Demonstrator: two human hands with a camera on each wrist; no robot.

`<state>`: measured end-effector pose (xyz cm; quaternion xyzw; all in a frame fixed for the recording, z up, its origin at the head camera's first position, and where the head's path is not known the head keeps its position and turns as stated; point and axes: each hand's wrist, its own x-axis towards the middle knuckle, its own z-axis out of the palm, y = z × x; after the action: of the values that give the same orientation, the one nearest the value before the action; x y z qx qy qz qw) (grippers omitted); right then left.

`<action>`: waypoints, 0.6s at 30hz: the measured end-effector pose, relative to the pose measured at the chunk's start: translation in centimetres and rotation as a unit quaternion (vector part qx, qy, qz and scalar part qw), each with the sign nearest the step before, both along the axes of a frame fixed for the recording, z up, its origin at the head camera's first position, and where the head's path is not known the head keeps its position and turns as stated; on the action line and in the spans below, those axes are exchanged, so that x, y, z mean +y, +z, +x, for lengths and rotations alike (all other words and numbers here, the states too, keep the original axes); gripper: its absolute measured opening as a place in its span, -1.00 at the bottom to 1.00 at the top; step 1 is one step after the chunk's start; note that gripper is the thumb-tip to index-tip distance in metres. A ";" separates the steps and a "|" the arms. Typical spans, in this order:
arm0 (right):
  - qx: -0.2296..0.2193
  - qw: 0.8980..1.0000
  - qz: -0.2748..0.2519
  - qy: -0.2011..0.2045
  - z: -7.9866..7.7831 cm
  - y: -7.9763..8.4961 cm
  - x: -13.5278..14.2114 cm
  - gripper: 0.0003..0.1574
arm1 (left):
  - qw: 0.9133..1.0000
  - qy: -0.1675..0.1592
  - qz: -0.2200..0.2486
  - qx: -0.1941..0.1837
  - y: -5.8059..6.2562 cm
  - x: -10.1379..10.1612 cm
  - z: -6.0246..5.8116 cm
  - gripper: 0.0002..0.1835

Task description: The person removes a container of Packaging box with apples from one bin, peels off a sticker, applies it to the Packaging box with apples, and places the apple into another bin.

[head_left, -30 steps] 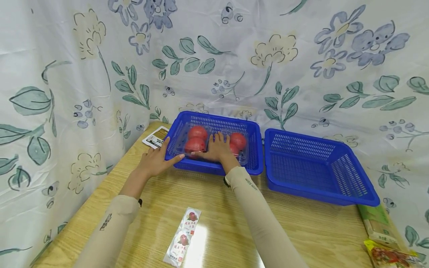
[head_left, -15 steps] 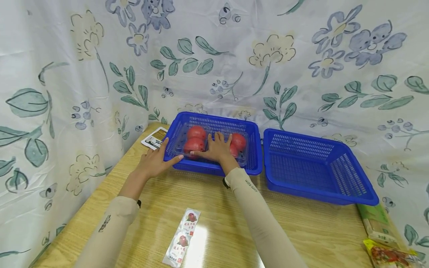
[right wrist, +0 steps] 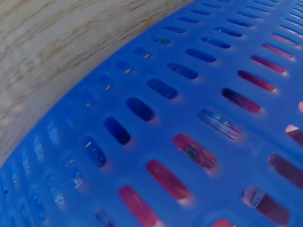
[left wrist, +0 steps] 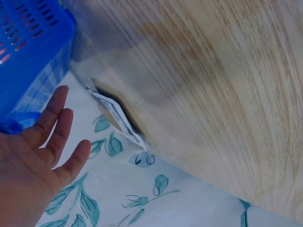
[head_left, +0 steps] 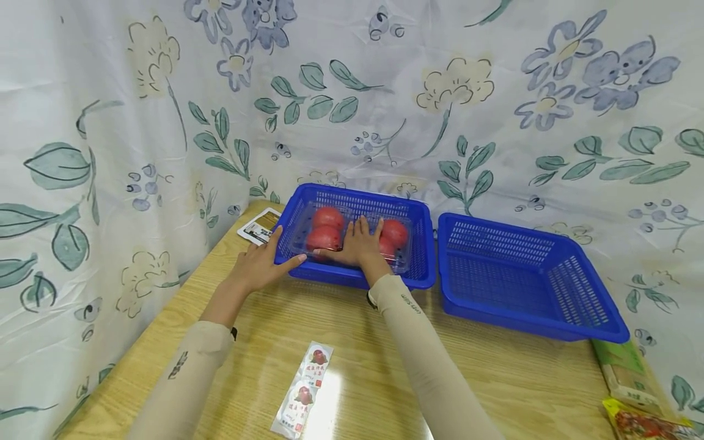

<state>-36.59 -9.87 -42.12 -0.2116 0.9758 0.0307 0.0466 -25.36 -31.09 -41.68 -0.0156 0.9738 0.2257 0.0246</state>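
Note:
In the head view, a blue basket point(head_left: 363, 278) holds two clear plastic boxes point(head_left: 407, 261) of red round fruits point(head_left: 324, 237). My right hand point(head_left: 359, 245) reaches into it from the front, fingers spread over the boxes' inner sides and thumb over the left box. Part of the right box and its fruit is hidden behind this hand. My left hand point(head_left: 258, 266) touches the basket's left front corner with fingers extended and thumb apart; the left wrist view shows its straight fingers beside the basket wall point(left wrist: 28, 75). Through the slotted wall point(right wrist: 156, 113), the right wrist view shows red patches.
A second blue basket point(head_left: 495, 275) stands to the right. Labels with fruit pictures point(head_left: 302, 391) lie on the wooden table point(head_left: 236, 391). A white-edged card point(head_left: 258, 226) sits behind my left hand. Food packets point(head_left: 632, 379) lie at the right. A floral curtain point(head_left: 352, 146) hangs behind.
The head view has shifted a little. Both hands and the baskets keep nearly the same places relative to each other.

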 end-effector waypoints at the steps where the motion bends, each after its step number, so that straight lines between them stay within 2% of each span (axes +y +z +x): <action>1: 0.006 1.000 0.004 0.001 0.0 0.0 0.0 0.52 | 1.000 -0.001 -0.001 0.001 0.0 0.0 0.0 0.14; 6: 0.022 1.000 -0.006 0.003 -0.1 -0.1 0.1 0.51 | 1.000 -0.001 -0.006 0.001 0.1 0.0 0.0 0.14; 13: 0.009 0.998 -0.064 -0.007 -0.2 0.0 0.2 0.46 | 1.000 0.001 -0.005 0.003 0.0 0.2 0.0 0.16; 18: 0.021 0.996 -0.089 -0.011 -0.3 -0.1 0.1 0.46 | 1.000 0.001 -0.004 0.003 -0.1 0.2 -0.1 0.16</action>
<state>-36.85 -9.80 -42.26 -0.2030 0.9778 -0.0522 0.0076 -25.42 -30.93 -41.78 -0.0155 0.9747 0.2219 0.0211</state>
